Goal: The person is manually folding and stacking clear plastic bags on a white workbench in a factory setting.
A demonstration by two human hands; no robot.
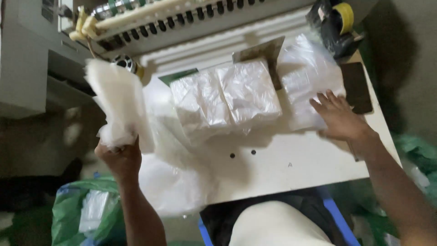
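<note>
My left hand (pixel 122 157) grips a bundle of white fabric pieces (pixel 117 107) and holds it upright above the left edge of the white table (pixel 291 166). My right hand (pixel 339 116) lies flat, fingers spread, on a stack of clear plastic bags (pixel 307 79) at the table's right. Between the hands rest two plastic-wrapped white packs (pixel 227 98), side by side. A large loose white plastic sheet (pixel 175 182) hangs over the table's front left edge.
A grey machine with a row of dark slots (pixel 182 23) runs along the back. A tape roll with a yellow core (pixel 339 20) sits at the back right. A dark flat object (pixel 357 86) lies by the right edge. A green bag (pixel 79 212) stands on the floor.
</note>
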